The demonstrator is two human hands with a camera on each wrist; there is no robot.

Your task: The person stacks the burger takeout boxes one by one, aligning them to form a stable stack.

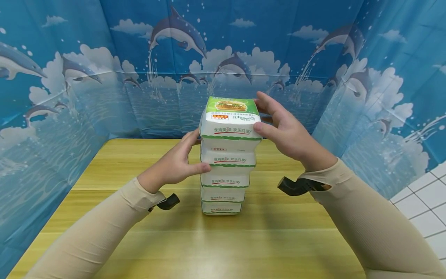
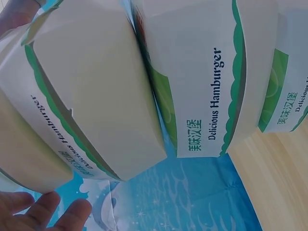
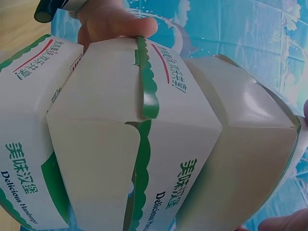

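Several white and green paper hamburger boxes stand in a tall stack, and the top hamburger box (image 1: 231,116) has a burger picture on its lid. My right hand (image 1: 287,130) grips this top box at its right side, thumb on the front corner and fingers reaching toward the back. Lower on the left, my left hand (image 1: 175,161) holds the second hamburger box (image 1: 228,155), its thumb along the front edge and its other fingers mostly hidden behind. In the left wrist view, left fingertips (image 2: 45,209) show beside the boxes. The stack leans slightly, with upper boxes offset.
The stack rests on a yellow wood-grain table (image 1: 278,240). A blue dolphin-print curtain (image 1: 139,97) surrounds the back and sides. White floor tiles (image 1: 426,209) show at the right. Black cameras sit on both wrists, below the beige sleeves (image 1: 101,228).
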